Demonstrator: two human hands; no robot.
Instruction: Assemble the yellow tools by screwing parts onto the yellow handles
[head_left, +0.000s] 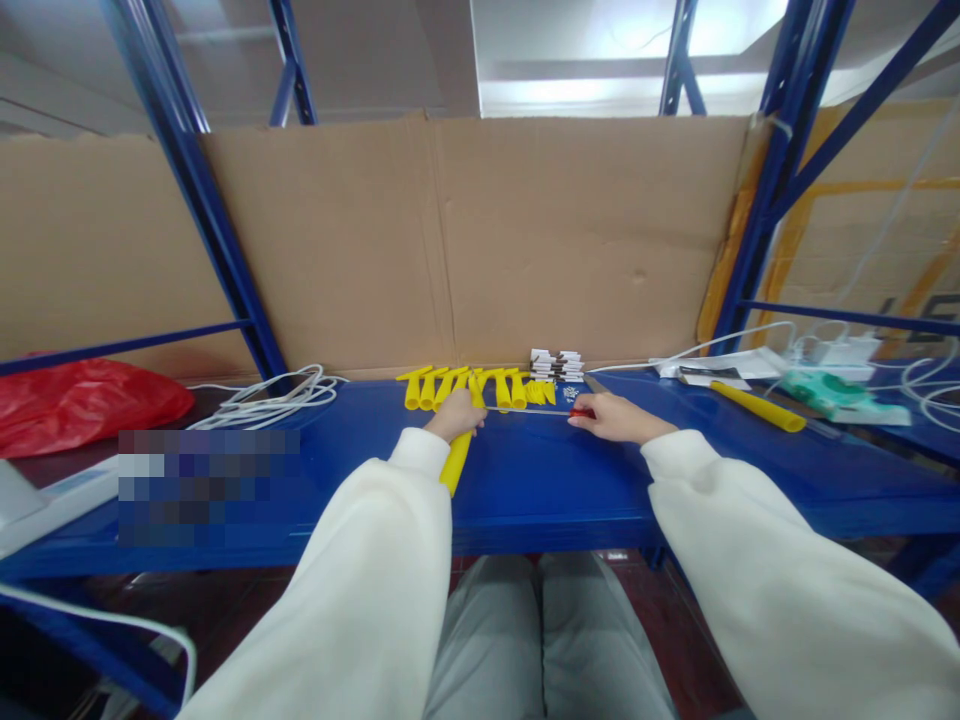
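Left hand [454, 414] gripping yellow tube [456, 466], fingers curling around it, near end protruding; right hand [609, 416] pinching red-handled tool [579, 412] between fingertips, shaft pointing leftward.

Off-white sleeves and grey trousers on a bare-handed person.
The left sleeve [375, 570] and the right sleeve [757, 545] are plain, thick-looking and roomy, with soft folds, and each gathers into a narrower left cuff [421, 452] and right cuff [671, 458] of the same off-white; beyond these the left hand [456, 413] and right hand [611, 415] are bare, while the trousers [487, 640] are a muted grey, loosely cut and lightly creased over both legs.
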